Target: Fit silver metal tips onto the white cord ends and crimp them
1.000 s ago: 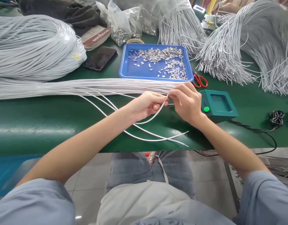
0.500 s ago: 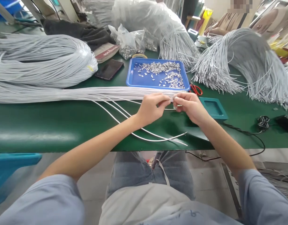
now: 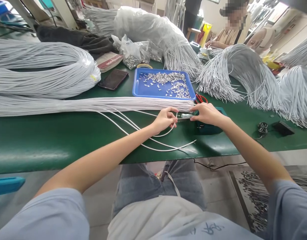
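My left hand (image 3: 165,120) is closed in a pinch on a thin white cord (image 3: 165,131) that loops down below it on the green table (image 3: 56,140). My right hand (image 3: 205,114) is closed on the cord's end, where a small metal clip (image 3: 186,115) shows between the two hands. That hand rests over a small teal box (image 3: 208,127). A long flat bundle of white cords (image 3: 81,104) lies just beyond both hands. A blue tray (image 3: 140,90) of small metal clips sits behind it.
Big coils of white cord (image 3: 43,70) fill the left; finished bunches (image 3: 240,76) fan out at the right. Red scissors (image 3: 199,98), a phone (image 3: 113,79), bags of clips (image 3: 132,53) and a black cable (image 3: 262,127) lie about. Another person (image 3: 228,33) works at the far end.
The view tilted up and back. Both hands moved slightly right, and my right hand now lies over the teal box with the clip on the cord end between the hands.
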Demonstrator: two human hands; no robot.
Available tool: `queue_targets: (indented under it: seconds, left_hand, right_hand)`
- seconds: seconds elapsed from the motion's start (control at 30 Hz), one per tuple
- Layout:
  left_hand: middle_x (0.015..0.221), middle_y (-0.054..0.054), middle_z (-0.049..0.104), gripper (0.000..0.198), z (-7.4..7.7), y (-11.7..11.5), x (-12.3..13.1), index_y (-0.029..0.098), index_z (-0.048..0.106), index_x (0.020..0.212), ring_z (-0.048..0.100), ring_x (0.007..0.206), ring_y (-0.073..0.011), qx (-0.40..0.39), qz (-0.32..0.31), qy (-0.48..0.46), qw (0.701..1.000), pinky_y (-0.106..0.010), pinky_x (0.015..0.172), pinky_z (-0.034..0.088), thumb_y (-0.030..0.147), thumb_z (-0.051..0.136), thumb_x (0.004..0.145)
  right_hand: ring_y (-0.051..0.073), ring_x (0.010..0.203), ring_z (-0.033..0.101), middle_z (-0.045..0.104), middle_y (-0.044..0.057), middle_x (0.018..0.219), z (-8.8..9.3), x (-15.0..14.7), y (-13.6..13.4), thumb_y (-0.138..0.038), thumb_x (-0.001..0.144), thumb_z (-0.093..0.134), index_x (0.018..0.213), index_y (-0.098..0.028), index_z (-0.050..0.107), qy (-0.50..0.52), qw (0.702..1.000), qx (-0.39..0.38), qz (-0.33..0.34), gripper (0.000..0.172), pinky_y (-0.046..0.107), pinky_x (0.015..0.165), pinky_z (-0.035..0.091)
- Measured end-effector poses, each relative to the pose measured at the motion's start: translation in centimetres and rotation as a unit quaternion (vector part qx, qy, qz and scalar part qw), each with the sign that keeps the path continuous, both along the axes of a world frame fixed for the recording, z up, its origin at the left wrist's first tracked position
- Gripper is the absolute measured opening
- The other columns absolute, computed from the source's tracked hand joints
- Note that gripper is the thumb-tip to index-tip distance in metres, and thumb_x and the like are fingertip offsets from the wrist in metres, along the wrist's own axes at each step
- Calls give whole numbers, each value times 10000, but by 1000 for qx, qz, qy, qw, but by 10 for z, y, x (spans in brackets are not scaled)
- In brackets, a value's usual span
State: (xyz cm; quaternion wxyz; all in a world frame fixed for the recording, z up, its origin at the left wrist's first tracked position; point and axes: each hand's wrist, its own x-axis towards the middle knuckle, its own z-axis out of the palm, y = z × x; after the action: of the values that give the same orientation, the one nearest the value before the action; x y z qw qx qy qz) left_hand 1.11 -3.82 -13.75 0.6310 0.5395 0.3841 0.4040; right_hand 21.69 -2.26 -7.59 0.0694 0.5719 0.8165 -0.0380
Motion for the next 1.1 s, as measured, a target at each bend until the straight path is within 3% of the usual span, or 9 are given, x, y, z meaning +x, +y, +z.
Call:
queue_targets:
  seconds: [0.17, 0.43, 0.63, 0.87, 1.0, 1.1]
  left_hand:
    - [559, 40, 636, 208, 1, -1, 0, 125, 536, 956, 619, 443, -97, -32, -19, -13, 999, -158, 436, 472, -13, 598, 815]
    - [564, 21, 656, 189, 3, -4, 5, 131, 517, 928, 617, 445, -98, -45, -19, -8, 999, -166, 445, 474, -11, 596, 832]
    - [539, 37, 637, 210, -5, -3, 9, 134, 519, 909, 613, 435, -102, -3, -3, 38, 999, -175, 451, 474, -26, 605, 803]
    - [536, 54, 632, 223, -12, 1, 11, 140, 537, 924, 623, 442, -103, 35, -2, 63, 997, -188, 485, 470, -7, 619, 778]
    - [528, 64, 625, 225, -12, 1, 12, 143, 540, 925, 624, 449, -108, 53, 1, 79, 995, -206, 513, 480, 2, 617, 768]
    - [524, 68, 620, 225, -12, 0, 12, 147, 539, 925, 627, 455, -112, 55, 0, 83, 995, -211, 517, 480, 13, 625, 766]
  right_hand:
    - [282, 1009, 618, 748, 111, 986, -4, -1, -4, -365, 821, 673, 863, -171, 745, -40, 999, 11, 24, 211, 383, 854, 330]
    - [251, 920, 610, 746, 98, 858, -6, -6, -15, -336, 841, 665, 822, -164, 762, -19, 999, 41, 21, 199, 356, 833, 302]
    - [276, 896, 620, 743, 109, 819, -7, -15, -20, -318, 833, 666, 805, -168, 774, -31, 998, 46, -7, 187, 363, 795, 305]
    - [264, 828, 599, 704, 75, 692, -9, -13, -19, -323, 805, 685, 702, -193, 745, -4, 997, 70, 15, 176, 368, 767, 313]
    - [278, 851, 614, 711, 76, 709, -10, -8, -16, -364, 793, 691, 701, -195, 736, 5, 998, 66, 17, 197, 393, 789, 340]
    - [296, 940, 631, 761, 88, 888, -13, 2, -11, -442, 814, 648, 847, -205, 760, 52, 997, 45, 37, 264, 419, 829, 376]
